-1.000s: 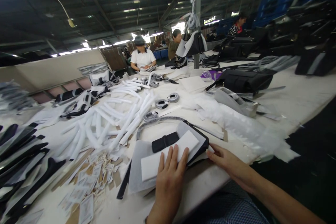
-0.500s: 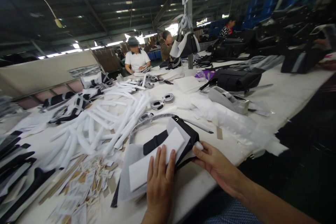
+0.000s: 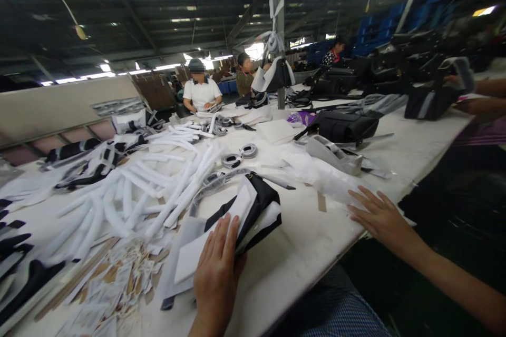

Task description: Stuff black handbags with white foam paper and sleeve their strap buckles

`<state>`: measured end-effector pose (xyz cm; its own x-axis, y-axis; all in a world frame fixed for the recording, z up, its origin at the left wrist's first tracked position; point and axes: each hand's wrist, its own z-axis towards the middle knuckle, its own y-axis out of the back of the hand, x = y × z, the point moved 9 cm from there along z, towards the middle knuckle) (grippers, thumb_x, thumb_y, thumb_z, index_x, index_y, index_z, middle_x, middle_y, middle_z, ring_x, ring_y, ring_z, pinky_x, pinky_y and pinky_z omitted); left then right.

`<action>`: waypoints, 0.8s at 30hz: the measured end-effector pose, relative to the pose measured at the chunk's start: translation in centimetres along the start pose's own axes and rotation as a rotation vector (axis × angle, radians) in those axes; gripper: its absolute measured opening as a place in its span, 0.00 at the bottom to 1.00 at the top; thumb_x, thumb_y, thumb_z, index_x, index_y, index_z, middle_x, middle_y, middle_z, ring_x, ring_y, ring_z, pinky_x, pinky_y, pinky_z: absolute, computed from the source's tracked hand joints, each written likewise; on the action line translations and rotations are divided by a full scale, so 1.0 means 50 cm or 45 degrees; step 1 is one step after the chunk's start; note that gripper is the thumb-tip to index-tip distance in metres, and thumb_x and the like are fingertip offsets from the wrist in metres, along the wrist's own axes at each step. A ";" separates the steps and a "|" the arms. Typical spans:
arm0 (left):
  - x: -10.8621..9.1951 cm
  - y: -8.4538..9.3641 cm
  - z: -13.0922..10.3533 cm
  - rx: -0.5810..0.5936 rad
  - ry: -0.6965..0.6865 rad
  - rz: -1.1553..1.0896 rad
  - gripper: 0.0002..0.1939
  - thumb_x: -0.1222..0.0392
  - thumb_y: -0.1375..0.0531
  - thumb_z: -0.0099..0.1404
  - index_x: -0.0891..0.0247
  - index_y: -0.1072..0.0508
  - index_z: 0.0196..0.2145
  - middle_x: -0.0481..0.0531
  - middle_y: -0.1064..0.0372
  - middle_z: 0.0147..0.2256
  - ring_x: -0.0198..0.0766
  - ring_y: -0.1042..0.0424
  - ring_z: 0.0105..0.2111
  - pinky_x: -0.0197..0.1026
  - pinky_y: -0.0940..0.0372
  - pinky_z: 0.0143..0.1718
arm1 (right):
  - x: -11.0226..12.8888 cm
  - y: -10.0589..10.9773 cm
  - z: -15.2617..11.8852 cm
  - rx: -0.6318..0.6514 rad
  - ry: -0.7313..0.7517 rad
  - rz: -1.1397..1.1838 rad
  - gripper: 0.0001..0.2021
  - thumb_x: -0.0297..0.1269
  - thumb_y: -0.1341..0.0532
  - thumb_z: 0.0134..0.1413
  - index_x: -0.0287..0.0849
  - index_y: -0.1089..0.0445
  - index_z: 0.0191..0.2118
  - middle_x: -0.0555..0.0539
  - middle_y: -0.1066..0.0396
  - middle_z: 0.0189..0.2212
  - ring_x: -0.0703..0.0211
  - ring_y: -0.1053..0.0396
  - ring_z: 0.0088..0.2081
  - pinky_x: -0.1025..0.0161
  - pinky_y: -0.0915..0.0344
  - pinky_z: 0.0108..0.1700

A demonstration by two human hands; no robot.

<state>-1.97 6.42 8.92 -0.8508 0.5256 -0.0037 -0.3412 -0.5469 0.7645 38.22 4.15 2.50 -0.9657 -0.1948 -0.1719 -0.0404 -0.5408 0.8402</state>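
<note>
A black bag (image 3: 261,205) with white padding sticking out of its open side lies on the table before me. A white foam sheet (image 3: 197,255) and thin grey-white wrapping rest against its front. My left hand (image 3: 219,260) presses on the foam sheet, thumb partly behind the bag. Off to the right, my right hand (image 3: 379,216) has its fingers spread over the edge of the clear plastic bags (image 3: 328,181), palm down, gripping nothing. A wrapped strap (image 3: 195,197) curves behind the bag.
White foam tubes (image 3: 126,189) are heaped at the left, with tags and strings (image 3: 130,274) in front. Coiled straps (image 3: 249,150) lie behind the bag. A black bag (image 3: 343,125) sits farther back. Co-workers stand beyond, and another person's arms (image 3: 486,97) reach in at the right.
My right hand has left the bag's right side and moved right to the plastic bags, fingers now spread. My left hand stays on the foam sheet; the bag is tilted more and its padding shows.
</note>
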 end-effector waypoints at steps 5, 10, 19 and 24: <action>0.002 -0.002 0.005 0.012 0.023 -0.032 0.35 0.67 0.47 0.69 0.57 0.53 0.70 0.56 0.42 0.66 0.49 0.38 0.63 0.55 0.34 0.59 | 0.054 0.052 0.051 -0.050 0.075 -0.011 0.14 0.34 0.45 0.68 0.46 0.21 0.39 0.45 0.30 0.59 0.38 0.41 0.65 0.35 0.51 0.67; 0.002 -0.003 0.006 0.018 0.039 -0.049 0.37 0.68 0.46 0.68 0.56 0.54 0.71 0.56 0.42 0.65 0.49 0.38 0.63 0.56 0.34 0.59 | 0.152 0.080 0.137 -0.074 0.078 0.068 0.13 0.34 0.45 0.68 0.45 0.22 0.39 0.46 0.23 0.50 0.43 0.29 0.55 0.33 0.49 0.65; 0.016 -0.008 0.004 0.032 0.067 -0.043 0.39 0.69 0.44 0.67 0.55 0.55 0.71 0.56 0.43 0.66 0.49 0.38 0.63 0.54 0.35 0.60 | 0.142 -0.021 0.182 0.129 -0.086 0.242 0.18 0.40 0.43 0.66 0.40 0.28 0.56 0.40 0.25 0.52 0.46 0.28 0.51 0.50 0.31 0.54; 0.016 -0.013 0.004 0.043 0.047 -0.049 0.39 0.70 0.45 0.66 0.55 0.55 0.71 0.56 0.44 0.67 0.49 0.40 0.64 0.54 0.36 0.61 | 0.081 -0.078 0.205 0.348 -0.307 0.312 0.30 0.43 0.39 0.61 0.38 0.40 0.66 0.39 0.23 0.47 0.45 0.26 0.46 0.52 0.28 0.43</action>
<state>-2.36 7.33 8.57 -0.8515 0.5213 -0.0568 -0.3608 -0.5039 0.7848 31.83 13.84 3.81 -0.9861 -0.0762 0.1477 0.1626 -0.2596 0.9519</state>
